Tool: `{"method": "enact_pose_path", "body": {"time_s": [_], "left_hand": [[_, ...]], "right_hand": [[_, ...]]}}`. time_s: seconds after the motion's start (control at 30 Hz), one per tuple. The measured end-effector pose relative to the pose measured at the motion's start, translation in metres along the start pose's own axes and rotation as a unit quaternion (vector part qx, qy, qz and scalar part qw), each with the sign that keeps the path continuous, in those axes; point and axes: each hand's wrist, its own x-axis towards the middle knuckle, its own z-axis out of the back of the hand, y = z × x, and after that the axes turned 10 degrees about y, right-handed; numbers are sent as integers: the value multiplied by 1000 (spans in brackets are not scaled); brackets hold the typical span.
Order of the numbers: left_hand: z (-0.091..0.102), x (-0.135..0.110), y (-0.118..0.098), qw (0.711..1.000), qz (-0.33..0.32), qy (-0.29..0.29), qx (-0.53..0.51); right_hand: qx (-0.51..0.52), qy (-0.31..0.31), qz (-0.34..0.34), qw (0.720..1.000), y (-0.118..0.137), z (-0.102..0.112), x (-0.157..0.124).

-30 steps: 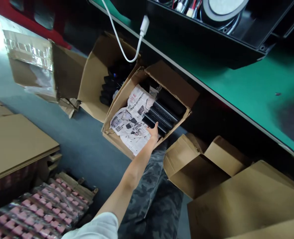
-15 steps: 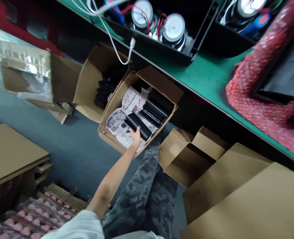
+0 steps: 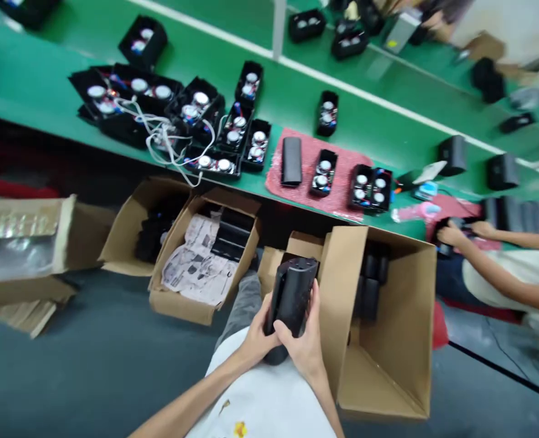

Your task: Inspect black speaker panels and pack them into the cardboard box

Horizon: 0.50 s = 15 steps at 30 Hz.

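Head view: half a second ago the left hand [image 3: 257,336] gripped a black casing [image 3: 295,292] down inside the paper-lined carton [image 3: 177,304]; now the casing is out and held in front of the shirt.
Left hand: wrapped around the casing's left side, holding it.
Right hand [image 3: 306,350]: has joined in, closed around the right side, its thumb across the lower part of the casing.
Black casing: between both hands, its long axis running away from the body, touching neither carton nor surface [image 3: 292,100].
Paper-lined carton: still holds several black pieces [image 3: 230,234] beside the printed sheet [image 3: 199,267].
Surface: pink bubble wrap [image 3: 306,157] carries a closed black unit [image 3: 291,159] and open ones with round pale parts.
Tall carton [image 3: 347,316]: just right of the hands, dark pieces [image 3: 368,286] inside.
Meaning: picking up seems done; the two-handed hold probably suits turning or checking the casing.
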Motion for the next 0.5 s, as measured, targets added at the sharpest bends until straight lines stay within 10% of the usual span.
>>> {"method": "enact_pose_path", "body": {"time_s": [0.27, 0.37, 0.5], "left_hand": [[-74, -5, -53, 933, -51, 339, 107], [-99, -5, -63, 944, -25, 326, 38], [-123, -16, -80, 944, 163, 276, -71]], "right_hand": [[128, -118, 79, 982, 33, 82, -82], [198, -152, 115, 961, 30, 100, -106], [302, -201, 116, 925, 37, 118, -150]]}}
